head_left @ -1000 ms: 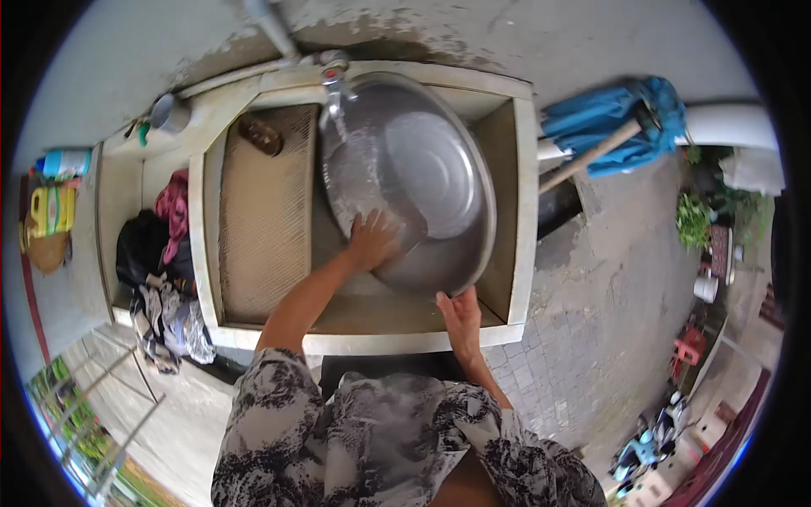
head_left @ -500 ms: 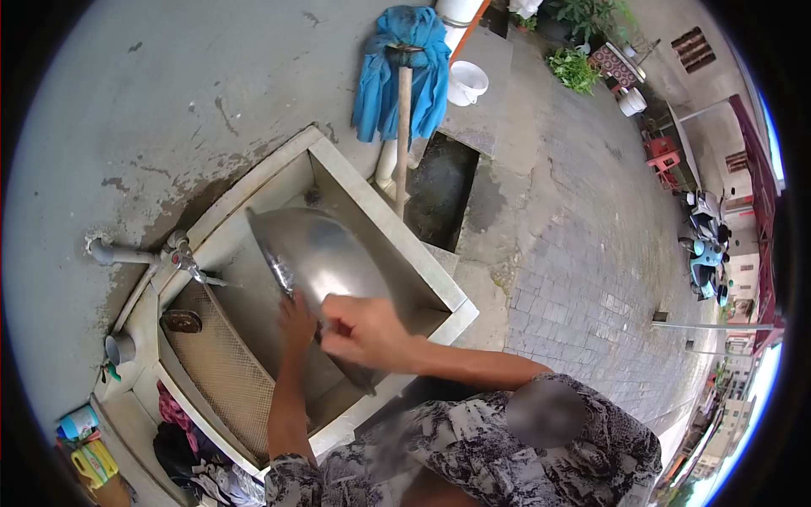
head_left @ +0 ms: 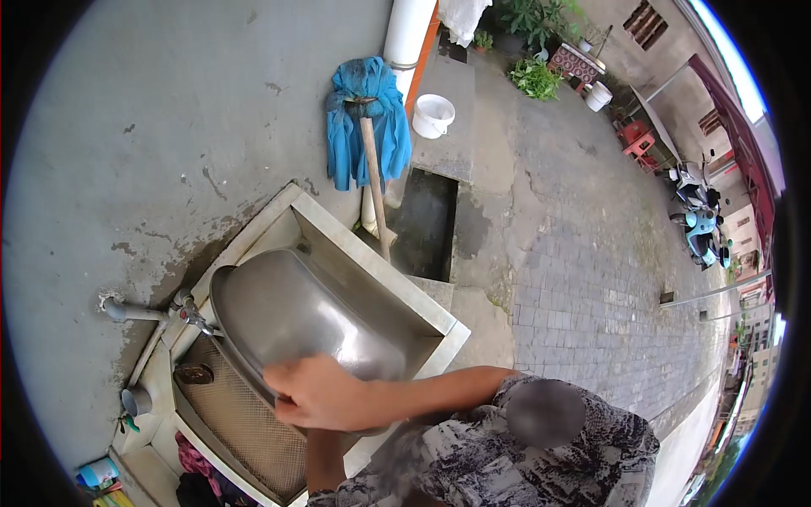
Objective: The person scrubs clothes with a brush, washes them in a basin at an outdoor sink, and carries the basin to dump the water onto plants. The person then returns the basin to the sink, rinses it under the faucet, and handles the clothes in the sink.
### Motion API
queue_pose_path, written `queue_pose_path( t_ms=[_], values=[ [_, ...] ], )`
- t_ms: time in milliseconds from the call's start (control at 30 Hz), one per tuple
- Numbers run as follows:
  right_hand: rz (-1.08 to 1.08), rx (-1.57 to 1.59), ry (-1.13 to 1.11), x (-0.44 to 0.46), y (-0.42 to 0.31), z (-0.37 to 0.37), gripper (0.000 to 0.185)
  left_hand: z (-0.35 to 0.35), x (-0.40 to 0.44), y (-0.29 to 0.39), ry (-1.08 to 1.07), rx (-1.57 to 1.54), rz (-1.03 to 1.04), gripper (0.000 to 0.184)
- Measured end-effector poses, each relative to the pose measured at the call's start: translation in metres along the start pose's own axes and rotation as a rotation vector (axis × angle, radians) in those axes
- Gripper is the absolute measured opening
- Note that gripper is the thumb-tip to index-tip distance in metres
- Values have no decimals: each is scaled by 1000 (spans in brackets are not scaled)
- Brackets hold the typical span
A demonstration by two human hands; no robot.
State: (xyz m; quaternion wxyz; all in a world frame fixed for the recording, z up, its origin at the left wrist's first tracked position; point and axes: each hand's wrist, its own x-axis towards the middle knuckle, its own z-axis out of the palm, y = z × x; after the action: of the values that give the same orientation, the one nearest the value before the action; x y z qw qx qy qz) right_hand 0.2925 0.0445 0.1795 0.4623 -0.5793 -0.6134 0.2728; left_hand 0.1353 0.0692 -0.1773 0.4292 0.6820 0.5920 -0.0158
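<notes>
A large metal basin (head_left: 296, 313) is tilted inside the stone sink (head_left: 452, 342), its rounded outer side facing up. My right hand (head_left: 325, 393) is closed at the basin's near rim, its fingers curled over the edge. My left forearm rises from the bottom, under the right arm. The left hand itself is hidden behind the right hand and the basin. Close to the basin's left rim is the tap (head_left: 190, 308). A ribbed washboard slab (head_left: 245, 414) fills the sink's left part, with a brown brush-like object (head_left: 194, 373) on it.
Beyond the sink, a wooden-handled mop with blue cloth (head_left: 367, 127) leans against the wall near a white bucket (head_left: 433, 116). A dark open drain pit (head_left: 422, 224) lies right of it. Dark and pink clothes (head_left: 198, 460) sit at lower left. Scooters (head_left: 701, 224) stand farther off.
The basin has turned and shifted left toward the tap, showing more of its outer side. My right hand moved left and down with the rim; my left hand went out of sight.
</notes>
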Motion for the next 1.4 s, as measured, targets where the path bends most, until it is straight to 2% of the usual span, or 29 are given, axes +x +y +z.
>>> queue_pose_path(
  t_ms=[100,167,200,267,300,333,367,433,467,533,600,667,733,800,833,867,1000,1100,1167,1233,1300,1367,1400],
  values=[
    [160,129,24,6,27,-43,20,11,32,-3,-3,-98,-3,82],
    [342,381,98,2,72,-58,21,-24,12,27,31,84,-165,85],
    [487,655,75,-1,97,-62,24,-53,-9,49,40,206,-259,87],
    [570,827,110,-13,143,-63,21,-60,-7,32,76,261,-232,90],
    [603,802,127,-20,162,-63,18,-67,-13,17,102,288,-248,91],
    [692,781,133,-26,171,-65,16,-75,-19,17,47,125,-193,93],
    [725,839,205,-33,194,-55,15,-65,-8,-10,26,167,-154,91],
    [788,919,163,-45,220,-54,16,-79,-24,14,197,106,-26,80],
    [800,926,154,-49,223,-53,17,-91,-32,37,289,-103,46,71],
    [851,924,194,-62,246,-48,15,-130,-38,71,564,-162,330,62],
    [866,942,230,-58,227,-43,13,-174,-35,106,787,-247,442,60],
    [844,899,198,-59,229,-34,13,-211,-14,117,954,-184,566,59],
    [806,738,171,-72,249,-34,16,-243,10,130,993,79,728,53],
    [742,455,229,-80,268,-22,25,-267,31,134,788,355,793,45],
    [692,435,237,-78,256,-25,26,-267,52,117,756,436,805,37],
    [645,416,232,-75,244,-26,27,-266,67,105,732,418,723,32],
    [699,357,184,-74,253,-16,29,-263,65,128,673,454,467,33],
    [655,320,196,-70,239,-20,29,-244,52,141,1016,426,655,38],
    [613,277,200,-68,236,-21,29,-214,22,149,1078,433,718,42],
    [563,284,209,-56,227,-25,28,-168,3,114,808,567,716,45],
    [518,273,197,-36,213,-32,26,-103,-13,74,273,331,669,54],
    [426,198,165,-7,205,-39,28,-43,-17,25,-9,303,783,58],
    [382,158,148,7,203,-42,29,-37,-16,17,-140,373,769,59]
  ],
)
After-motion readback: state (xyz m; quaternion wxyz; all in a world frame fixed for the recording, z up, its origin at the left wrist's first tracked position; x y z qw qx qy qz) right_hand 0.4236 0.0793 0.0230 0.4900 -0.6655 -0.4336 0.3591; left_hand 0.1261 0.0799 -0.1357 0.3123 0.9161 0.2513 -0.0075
